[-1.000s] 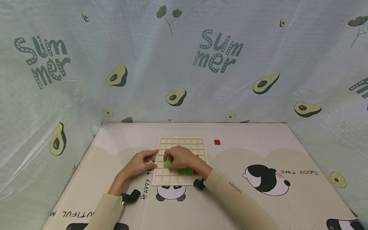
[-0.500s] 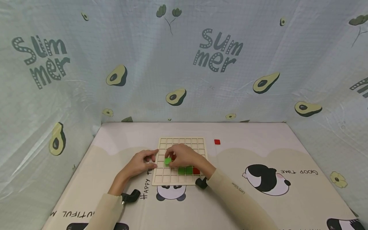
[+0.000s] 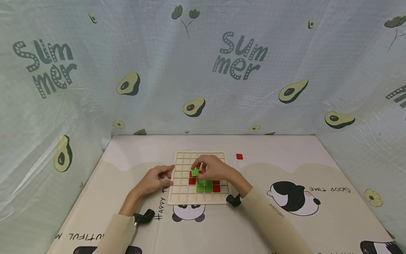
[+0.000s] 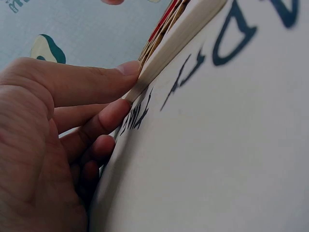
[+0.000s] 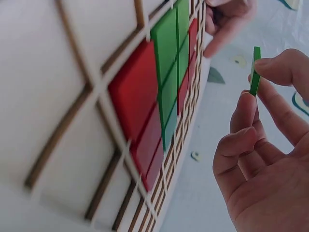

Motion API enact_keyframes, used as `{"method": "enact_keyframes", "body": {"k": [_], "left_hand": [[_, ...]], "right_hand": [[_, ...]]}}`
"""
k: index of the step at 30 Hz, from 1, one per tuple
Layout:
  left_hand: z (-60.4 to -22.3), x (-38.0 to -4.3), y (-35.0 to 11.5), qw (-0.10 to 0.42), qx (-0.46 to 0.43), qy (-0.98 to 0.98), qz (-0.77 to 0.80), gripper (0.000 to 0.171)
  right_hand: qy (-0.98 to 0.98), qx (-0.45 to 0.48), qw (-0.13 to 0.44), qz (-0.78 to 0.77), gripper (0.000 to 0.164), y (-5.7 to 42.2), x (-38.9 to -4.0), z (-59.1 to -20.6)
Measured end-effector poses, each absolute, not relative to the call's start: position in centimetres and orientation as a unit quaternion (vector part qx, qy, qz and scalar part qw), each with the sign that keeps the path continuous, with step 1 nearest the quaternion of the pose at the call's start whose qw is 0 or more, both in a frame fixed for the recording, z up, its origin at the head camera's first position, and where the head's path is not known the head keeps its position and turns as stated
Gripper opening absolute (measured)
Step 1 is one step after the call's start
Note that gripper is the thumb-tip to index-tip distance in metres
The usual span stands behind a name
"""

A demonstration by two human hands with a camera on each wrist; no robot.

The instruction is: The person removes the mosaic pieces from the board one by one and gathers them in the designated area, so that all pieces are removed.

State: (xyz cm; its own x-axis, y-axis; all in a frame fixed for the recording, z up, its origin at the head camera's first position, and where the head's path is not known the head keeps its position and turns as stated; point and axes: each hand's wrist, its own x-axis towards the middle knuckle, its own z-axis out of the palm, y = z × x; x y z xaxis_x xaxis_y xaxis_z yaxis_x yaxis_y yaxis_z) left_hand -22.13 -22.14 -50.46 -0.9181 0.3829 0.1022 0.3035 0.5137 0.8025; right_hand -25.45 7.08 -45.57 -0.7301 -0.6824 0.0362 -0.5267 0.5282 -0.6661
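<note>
Green tile point(image 3: 195, 172) is up in the right hand point(image 3: 210, 167), pinched on edge between the fingers point(image 5: 277, 70) and clear of the board point(image 3: 180, 199). From the head view it hangs in front of the left-hand red tiles, though how high it is held is hard to tell. The left hand point(image 3: 155, 180) rests at the board's left edge, thumb and forefinger apart with their tips against the rim and the other fingers bent in loosely, holding no tile.

As I judge it, the work is partway along. A block of tiles lies flat in the grid, greens in the middle with reds to either side, while two tiles are not seated: the one pinched in the right hand and a loose red tile point(image 3: 239, 156) lying on the desk point(image 3: 127, 151) beyond the board to the right.

Counting: one board; green tiles point(image 3: 200, 188) in the grid, five by the right wrist view, plus the one held, so six; red tiles point(image 3: 192, 181) in the grid, seemingly six, plus the loose one, so seven. The right hand covers part of the block from above, so the grid counts lean on the slanted wrist view and could be off.
</note>
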Motion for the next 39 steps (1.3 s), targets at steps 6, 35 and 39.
{"method": "enact_keyframes", "body": {"k": [6,35,39], "left_hand": [[-50.4,-22.0,-22.1,0.043,0.196,0.871,0.448,0.068],[-50.5,-22.0,-22.2,0.044,0.198,0.866,0.457,0.067],[-50.6,-22.1,-22.2,0.044,0.199,0.866,0.456,0.068]], "right_hand": [[0.866,-0.334,0.111,-0.356,0.030,9.4,-25.9,-45.5],[0.908,-0.216,0.067,-0.353,0.025,21.7,-29.1,-45.4],[0.915,-0.196,0.065,-0.346,0.026,22.9,-29.6,-45.5]]}}
